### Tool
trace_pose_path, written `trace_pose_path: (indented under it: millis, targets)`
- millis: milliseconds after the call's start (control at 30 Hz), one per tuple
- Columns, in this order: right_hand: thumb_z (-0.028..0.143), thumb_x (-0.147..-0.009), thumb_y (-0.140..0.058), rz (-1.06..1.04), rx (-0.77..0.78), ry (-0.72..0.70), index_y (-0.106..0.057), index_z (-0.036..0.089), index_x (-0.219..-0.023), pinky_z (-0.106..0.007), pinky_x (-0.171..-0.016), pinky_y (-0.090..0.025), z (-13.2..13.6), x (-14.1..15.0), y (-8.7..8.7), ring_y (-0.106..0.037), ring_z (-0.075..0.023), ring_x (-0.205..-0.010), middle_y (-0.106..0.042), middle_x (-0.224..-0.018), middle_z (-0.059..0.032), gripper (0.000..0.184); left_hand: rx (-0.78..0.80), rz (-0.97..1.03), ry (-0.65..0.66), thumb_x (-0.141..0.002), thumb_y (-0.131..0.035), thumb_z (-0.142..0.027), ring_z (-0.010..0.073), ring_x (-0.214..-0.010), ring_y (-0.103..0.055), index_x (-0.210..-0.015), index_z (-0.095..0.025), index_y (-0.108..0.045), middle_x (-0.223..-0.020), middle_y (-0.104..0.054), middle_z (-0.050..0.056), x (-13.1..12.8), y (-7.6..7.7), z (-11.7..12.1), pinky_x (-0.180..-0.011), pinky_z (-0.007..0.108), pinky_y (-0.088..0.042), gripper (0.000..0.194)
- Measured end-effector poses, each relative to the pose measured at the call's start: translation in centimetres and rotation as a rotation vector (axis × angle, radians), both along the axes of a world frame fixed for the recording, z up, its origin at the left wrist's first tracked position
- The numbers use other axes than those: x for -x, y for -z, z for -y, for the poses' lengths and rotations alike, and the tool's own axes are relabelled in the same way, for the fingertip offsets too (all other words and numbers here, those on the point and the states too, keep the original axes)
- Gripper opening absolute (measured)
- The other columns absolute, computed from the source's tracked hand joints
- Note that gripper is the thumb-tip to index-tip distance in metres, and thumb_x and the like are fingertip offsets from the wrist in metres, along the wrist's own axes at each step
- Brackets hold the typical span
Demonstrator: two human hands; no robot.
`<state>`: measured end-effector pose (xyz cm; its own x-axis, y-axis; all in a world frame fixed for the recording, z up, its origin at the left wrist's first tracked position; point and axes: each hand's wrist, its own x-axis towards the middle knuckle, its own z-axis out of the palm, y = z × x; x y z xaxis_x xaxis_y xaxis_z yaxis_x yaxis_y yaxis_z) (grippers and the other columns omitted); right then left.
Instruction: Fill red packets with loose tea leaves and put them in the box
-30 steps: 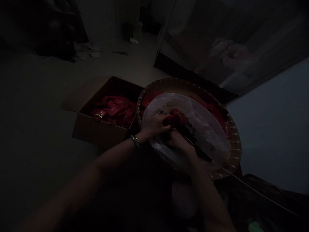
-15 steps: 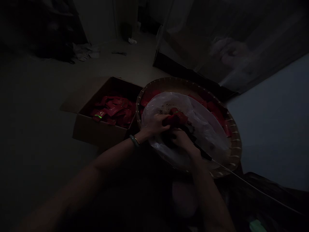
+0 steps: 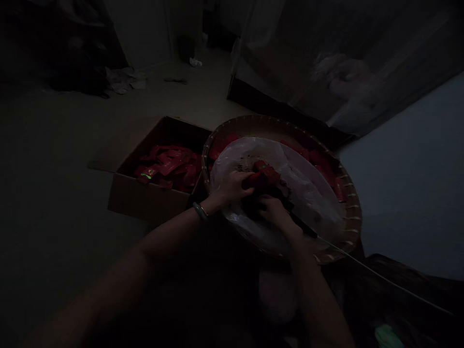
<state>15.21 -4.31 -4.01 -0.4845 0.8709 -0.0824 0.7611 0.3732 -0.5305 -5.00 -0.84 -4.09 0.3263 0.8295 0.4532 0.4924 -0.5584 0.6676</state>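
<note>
The light is very dim. My left hand (image 3: 237, 186), with a bangle on its wrist, is closed on a red packet (image 3: 255, 181) above a sheet of clear plastic (image 3: 308, 193). Just right of and below it, my right hand (image 3: 276, 213) has its fingers curled at dark material; shadow hides what they hold. Beside that hand lies a long black device (image 3: 307, 228) with a thin pale cord (image 3: 366, 268) running off to the right. More red packets (image 3: 267, 170) and dark crumbs lie on the plastic, inside a round woven bamboo tray (image 3: 353, 212).
An open cardboard box (image 3: 145, 199) with many red packets (image 3: 174, 164) stands against the tray's left side. More red packets (image 3: 322, 166) line the tray's far edge. Behind stands a large piece draped in sheer cloth (image 3: 297, 53). A pale wall (image 3: 406, 183) is at the right.
My right hand has shifted slightly right and down, away from my left hand. The left hand keeps its grip on the red packet. The whole view has shifted a little.
</note>
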Motion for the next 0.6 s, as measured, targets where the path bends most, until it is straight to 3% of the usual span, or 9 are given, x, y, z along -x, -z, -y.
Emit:
trace_pose_path:
  millis: [233,367,500,600]
  targets:
    - [0.023,-0.07,-0.066,-0.241,-0.021,0.271,-0.071,0.023,-0.093,-0.04,-0.087,-0.049,0.2,-0.3,-0.4,-0.065,-0.0239,-0.09,-0.072,-0.094,-0.0042,0.023,-0.008,-0.021,-0.003,-0.073,-0.065,-0.028,0.0209,-0.086,-0.061,-0.114,-0.015,-0.061,-0.097,-0.069,0.007,0.0,0.1,0.0,-0.079,0.034,-0.045,0.044]
    - [0.031,-0.066,-0.072,-0.478,0.168,0.433,-0.072,0.021,-0.088,-0.04,-0.081,-0.052,0.1,-0.2,-0.9,-0.066,-0.0219,-0.081,-0.072,-0.087,-0.0028,0.024,-0.005,-0.029,0.009,-0.073,-0.065,-0.029,0.0204,-0.085,-0.061,-0.113,-0.016,-0.062,-0.097,-0.069,0.007,-0.1,0.1,0.0,-0.079,0.034,-0.046,0.042]
    - [0.033,-0.063,-0.077,-0.853,0.427,0.656,-0.069,0.022,-0.089,-0.032,-0.071,-0.056,-0.1,-0.9,-1.3,-0.066,-0.0155,-0.072,-0.071,-0.084,0.0002,0.03,-0.002,-0.032,0.011,-0.072,-0.066,-0.029,0.0203,-0.085,-0.061,-0.113,-0.016,-0.062,-0.098,-0.069,0.007,-0.1,0.0,0.2,-0.079,0.034,-0.046,0.043]
    - [0.028,-0.064,-0.076,-1.087,0.541,0.684,-0.069,0.023,-0.09,-0.026,-0.074,-0.057,-0.1,-1.7,-1.7,-0.067,-0.0129,-0.077,-0.071,-0.085,0.0015,0.027,-0.007,-0.031,0.019,-0.072,-0.067,-0.03,0.0205,-0.086,-0.062,-0.116,-0.015,-0.06,-0.099,-0.069,0.008,-0.2,0.0,0.2,-0.079,0.033,-0.046,0.047]
